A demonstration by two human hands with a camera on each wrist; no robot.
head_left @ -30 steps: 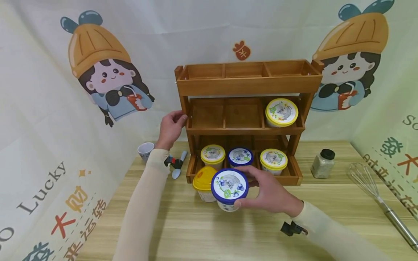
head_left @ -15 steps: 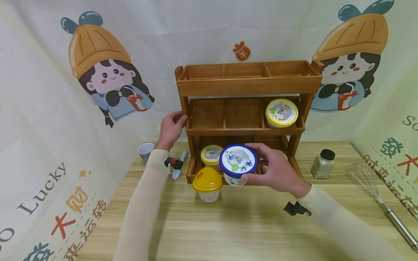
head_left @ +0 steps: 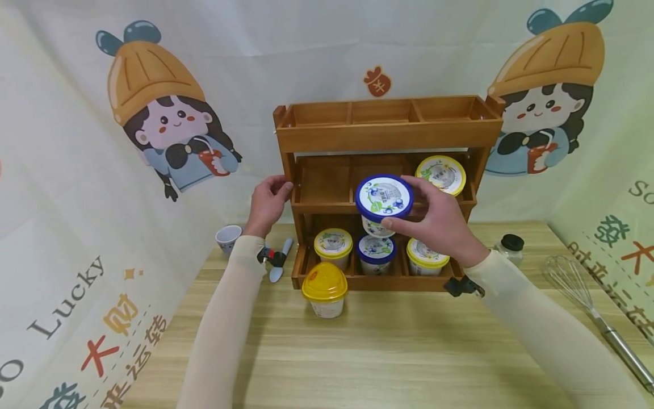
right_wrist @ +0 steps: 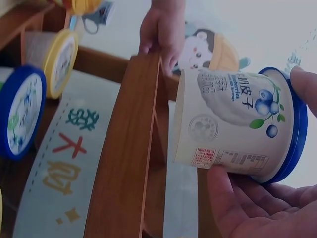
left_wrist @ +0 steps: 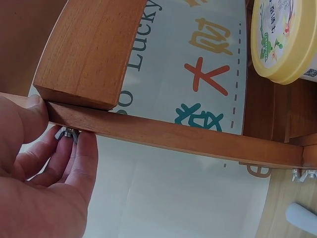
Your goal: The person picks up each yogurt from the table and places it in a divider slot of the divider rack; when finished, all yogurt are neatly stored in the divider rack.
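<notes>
My right hand [head_left: 441,224] holds a blue-lidded yogurt tub [head_left: 384,199] by its side, in front of the middle tier of a wooden three-tier shelf [head_left: 388,136]. In the right wrist view the tub [right_wrist: 233,121] shows blueberry print, with the thumb at the lid rim and fingers under its wall. My left hand [head_left: 268,204] grips the shelf's left side post. In the left wrist view the thumb lies on the wood and the fingertips are around a wing nut [left_wrist: 67,133]. A yellow-lidded tub [head_left: 443,173] sits in the middle tier's right compartment, partly behind my right hand.
The bottom tier holds a yellow-lidded tub [head_left: 333,244], a blue-lidded tub [head_left: 376,250] and another yellow-lidded tub [head_left: 424,257]. A dome-lidded yellow cup [head_left: 325,287] stands before the shelf. Left are a cup [head_left: 227,237] and spoon [head_left: 278,267]; right are a jar [head_left: 512,247] and whisk [head_left: 587,301].
My right hand has lifted the blue-lidded tub from low over the table, up past the bottom tier and slightly right, to the middle tier. My left hand has stayed on the shelf post.
</notes>
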